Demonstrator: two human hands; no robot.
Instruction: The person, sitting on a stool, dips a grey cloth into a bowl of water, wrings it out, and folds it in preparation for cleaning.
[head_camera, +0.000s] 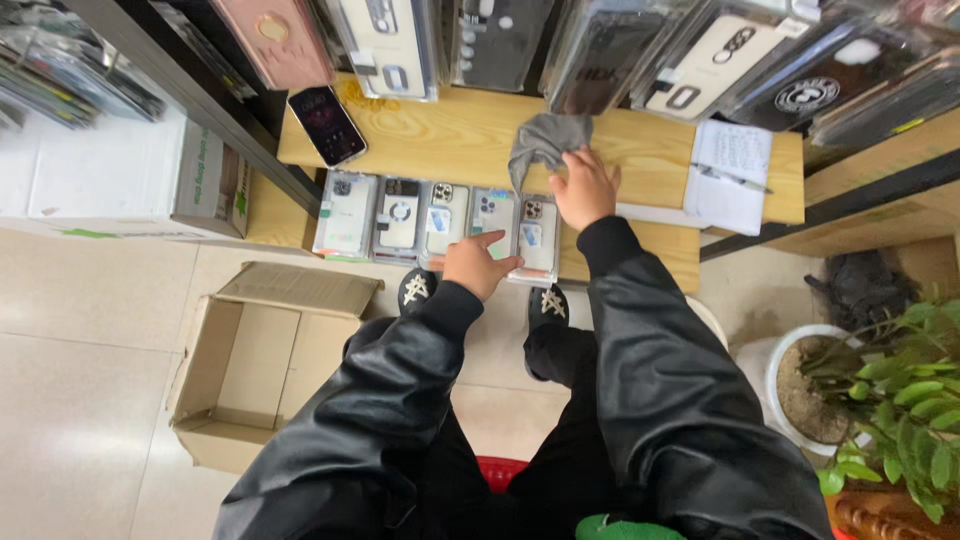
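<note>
Pressing packaged phone case (493, 222) | left hand (472, 262) | right hand (585, 187) on grey cloth (545, 140)

Even, fairly bright indoor light fills the scene, seemingly from overhead, with no hard shadows. The pale floor tiles (90, 350) at left reflect it softly and look slightly washed out. Glare streaks the glossy packaged phone cases (700, 50) hanging at the far edge, and sheen runs along the black jacket sleeves (660, 370). The wooden table (450, 135) is evenly lit. A soft shadow lies under it, around the shoes. Wide-lens distortion bends the shelf edges and splays the corners outward. The near bottom edge is soft; the potted plant (900, 400) at right stays reasonably sharp.
</note>
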